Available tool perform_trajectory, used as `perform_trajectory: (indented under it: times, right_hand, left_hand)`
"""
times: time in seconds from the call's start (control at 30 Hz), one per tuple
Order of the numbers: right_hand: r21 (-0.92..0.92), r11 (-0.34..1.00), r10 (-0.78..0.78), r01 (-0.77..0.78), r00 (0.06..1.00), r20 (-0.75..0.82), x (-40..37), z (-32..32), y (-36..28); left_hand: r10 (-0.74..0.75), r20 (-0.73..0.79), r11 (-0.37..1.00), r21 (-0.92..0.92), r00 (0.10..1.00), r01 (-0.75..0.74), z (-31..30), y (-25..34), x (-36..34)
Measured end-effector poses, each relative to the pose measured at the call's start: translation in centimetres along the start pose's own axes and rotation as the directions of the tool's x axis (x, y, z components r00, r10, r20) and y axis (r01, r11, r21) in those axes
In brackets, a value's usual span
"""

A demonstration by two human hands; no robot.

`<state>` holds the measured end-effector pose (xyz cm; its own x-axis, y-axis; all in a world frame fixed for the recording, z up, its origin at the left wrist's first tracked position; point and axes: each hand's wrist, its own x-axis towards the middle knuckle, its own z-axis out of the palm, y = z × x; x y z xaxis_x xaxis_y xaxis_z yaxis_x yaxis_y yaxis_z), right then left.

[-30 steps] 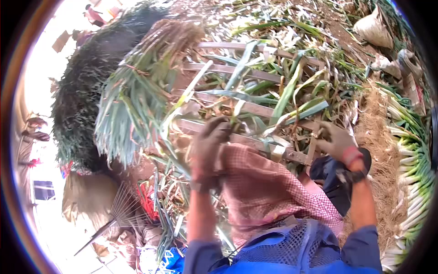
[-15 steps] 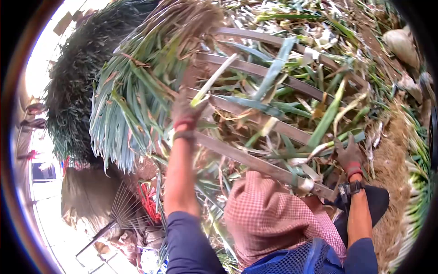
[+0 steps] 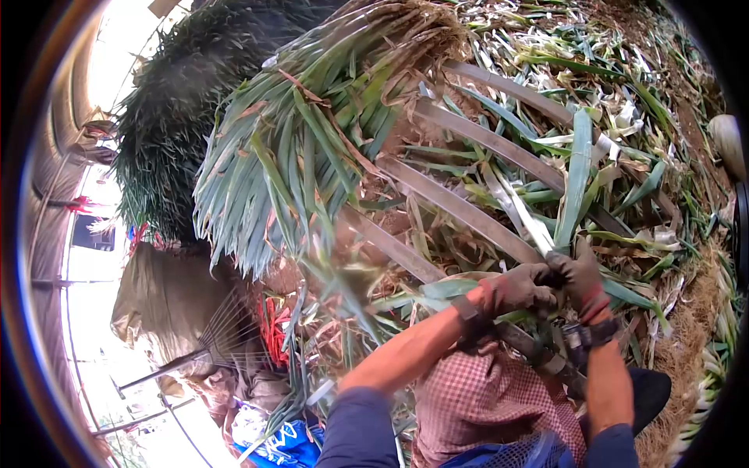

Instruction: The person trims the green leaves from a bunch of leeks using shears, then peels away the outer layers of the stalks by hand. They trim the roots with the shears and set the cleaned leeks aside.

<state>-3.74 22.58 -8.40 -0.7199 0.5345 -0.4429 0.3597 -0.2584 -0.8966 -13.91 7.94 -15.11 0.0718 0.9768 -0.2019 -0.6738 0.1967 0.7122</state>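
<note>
My gloved left hand (image 3: 524, 290) is closed, its fingertips pressed up against my right hand; what lies between its fingers is too small to make out. My gloved right hand (image 3: 580, 279) is closed around the lower end of a green onion stalk (image 3: 530, 222), whose pale stem points up and left from the fingers. Under and around both hands are wooden slats (image 3: 468, 207) with loose leaves strewn over and between them. A large bunch of green onions (image 3: 289, 156) rests across the slats' upper left ends, its roots toward the top.
Behind the bunch stands a darker pile of green onions (image 3: 168, 148). A rake (image 3: 222, 339), red strips (image 3: 273, 324), a brown sack (image 3: 168, 304) and a blue bag (image 3: 289, 444) are at lower left. More onions (image 3: 710, 374) line the right edge, and a checked cloth (image 3: 484, 398) covers my lap.
My left hand has moved from beside the large bunch, down and right, to meet my right hand. The right hand has closed around a stalk. The view has shifted.
</note>
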Motion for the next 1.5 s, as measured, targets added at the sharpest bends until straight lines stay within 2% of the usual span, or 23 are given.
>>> perform_trajectory:
  times: [0.03,0.1,0.13,0.17,0.2,0.23,0.27,0.3,0.33,0.37,0.4,0.43,0.47,0.5,0.53,0.57,0.6,0.7,0.77,0.83,1.2,1.43,1.5]
  right_hand:
    - [-0.331,0.939,-0.086,0.094,0.996,0.037,0.5,-1.3,-0.6]
    - [-0.398,0.916,0.047,0.056,0.968,0.246,2.2,-3.3,-4.2]
    - [-0.506,0.779,-0.222,0.369,0.918,0.327,4.6,-5.3,-5.2]
    - [-0.739,0.583,-0.155,0.337,0.940,0.305,6.7,-7.2,-10.5]
    - [-0.409,0.909,0.031,0.082,0.964,0.262,14.4,-16.0,-10.9]
    - [-0.855,0.359,-0.478,0.374,0.861,0.176,15.0,-16.5,-16.5]
    - [-0.980,0.104,-0.701,-0.172,0.686,-0.195,18.2,-21.7,-18.9]
    - [-0.952,0.254,-0.704,-0.169,0.643,-0.302,13.3,-17.4,-23.5]
    - [-0.975,0.131,-0.782,-0.177,0.586,-0.211,12.9,-16.9,-23.1]
    - [-0.980,0.007,-0.838,-0.197,0.534,-0.113,12.9,-16.2,-21.6]
    - [-0.996,-0.093,-0.851,-0.010,0.520,0.074,14.0,-16.2,-16.2]
    - [-0.992,0.085,-0.728,0.097,0.686,0.005,9.4,-8.1,-13.7]
    - [-0.974,-0.106,-0.559,0.200,0.798,0.224,9.4,-5.1,-8.9]
    - [-0.905,0.108,-0.442,0.411,0.836,0.326,6.1,0.9,-8.2]
    - [-0.795,-0.086,-0.467,0.600,0.681,0.564,8.2,0.9,2.8]
    - [-0.860,0.050,-0.006,0.508,0.861,0.509,6.0,5.4,1.7]
    - [-0.903,0.082,-0.141,0.422,0.902,0.409,5.0,7.0,4.6]
    - [-0.946,0.112,-0.309,0.304,0.916,0.258,5.6,8.7,8.2]
    - [-0.963,0.095,-0.350,0.250,0.914,0.203,5.6,8.8,8.6]
    - [-0.968,0.077,-0.281,0.239,0.937,0.209,5.7,8.8,8.5]
    - [-0.972,0.089,-0.235,0.218,0.953,0.193,5.7,9.5,7.1]
    - [-0.977,0.064,-0.164,0.205,0.968,0.192,5.7,9.5,6.7]
    - [-0.979,0.058,-0.181,0.194,0.967,0.181,5.5,9.7,6.3]
  left_hand:
    - [-0.149,0.041,0.989,-0.020,0.988,0.149,1.7,3.2,-2.1]
    - [-0.062,-0.003,0.940,0.337,0.998,0.060,1.8,6.6,-3.8]
    - [-0.047,-0.144,0.912,0.396,0.988,0.101,1.3,8.9,-5.0]
    - [-0.024,-0.284,0.882,0.445,0.958,0.154,0.5,11.5,-6.9]
    - [0.030,-0.450,0.914,0.374,0.892,0.158,-1.3,13.5,-8.9]
    - [0.072,-0.600,0.941,0.305,0.796,0.144,-3.5,15.2,-10.9]
    - [0.363,-0.656,0.871,0.491,0.662,0.009,-6.6,16.2,-12.6]
    - [0.479,-0.663,0.861,0.484,0.575,-0.160,-10.6,17.2,-14.9]
    - [0.476,-0.782,0.879,0.441,0.403,-0.183,-9.9,20.2,-16.8]
    - [0.541,-0.745,0.841,0.493,0.389,-0.223,-14.6,21.3,-19.7]
    - [0.555,-0.797,0.832,0.526,0.239,-0.179,-15.3,23.0,-20.7]
    - [0.556,-0.817,0.822,0.515,0.151,-0.243,-16.2,24.6,-21.4]
    - [0.560,-0.821,0.821,0.534,0.107,-0.200,-17.0,26.1,-21.9]
    - [0.574,-0.817,0.814,0.559,0.062,-0.159,-18.5,27.6,-22.4]
    - [0.643,-0.766,0.764,0.640,0.012,-0.078,-22.6,28.1,-23.2]
    - [0.703,-0.710,0.711,0.704,-0.033,0.008,-26.5,28.6,-23.5]
    - [0.669,-0.740,0.743,0.669,-0.070,0.018,-26.9,29.9,-23.1]
    - [0.789,-0.599,0.612,0.785,-0.135,0.096,-34.5,32.6,-23.0]
    - [0.726,-0.681,0.665,0.656,-0.099,0.358,-36.7,35.4,-22.6]
    - [0.538,-0.830,0.840,0.512,-0.147,0.181,-31.4,37.9,-19.7]
    - [0.415,-0.910,0.859,0.388,0.008,-0.333,-30.5,38.4,-19.9]
    - [0.437,-0.896,0.879,0.407,0.081,-0.250,-25.2,36.9,-18.4]
    - [0.508,-0.861,0.838,0.498,-0.013,-0.223,-24.6,35.6,-16.6]
